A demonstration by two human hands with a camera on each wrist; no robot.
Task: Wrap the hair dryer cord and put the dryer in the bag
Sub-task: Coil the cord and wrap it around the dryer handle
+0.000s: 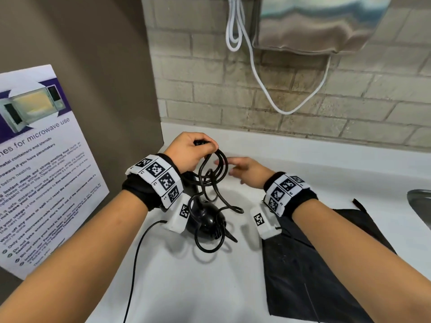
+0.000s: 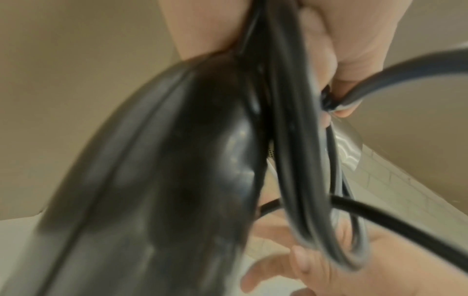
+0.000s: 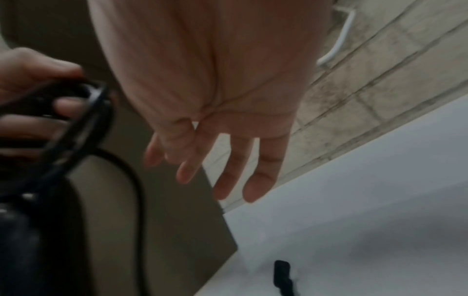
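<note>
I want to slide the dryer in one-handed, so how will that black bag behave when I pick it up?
Probably floppy: the black bag lies flat and creased on the white counter, so its mouth likely won't stay open. It looks thin, so likely light and apt to slide if pushed. The open right hand could hold it open.

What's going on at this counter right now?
A person is coiling a black hair dryer's cord. The left hand grips several loops of the cord above the hair dryer, which stands on the white counter. The right hand is open beside the loops, holding nothing. More cord still trails loose around the dryer. The black bag lies flat to the right, nothing in it yet.
</note>
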